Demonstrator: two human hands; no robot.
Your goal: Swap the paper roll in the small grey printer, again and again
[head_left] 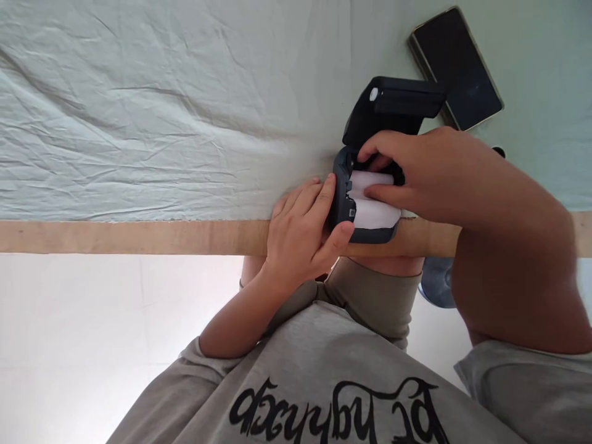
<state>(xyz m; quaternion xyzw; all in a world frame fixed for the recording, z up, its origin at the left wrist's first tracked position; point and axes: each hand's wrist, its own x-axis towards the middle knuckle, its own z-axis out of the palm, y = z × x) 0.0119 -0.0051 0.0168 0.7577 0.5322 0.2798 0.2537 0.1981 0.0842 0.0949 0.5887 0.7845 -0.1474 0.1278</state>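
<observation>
A small dark receipt printer (341,185) lies at the table's front edge with its black lid (400,102) swung up and back. Inside its compartment sits a white paper roll (377,214). My left hand (300,237) grips the printer's left side, fingers along the side and thumb at the near corner. From the right, my right hand (432,172) reaches into the compartment. Its thumb presses on the white paper while the other fingers curl at the far inner edge beneath the lid; those fingertips are partly hidden.
Behind the lid, a dark smartphone (467,68) lies at an angle. A wrinkled pale green cloth (161,111) covers the table, whose bare wooden edge (134,237) runs along the front. Below the edge, a dark blue round object (437,283) is partly visible.
</observation>
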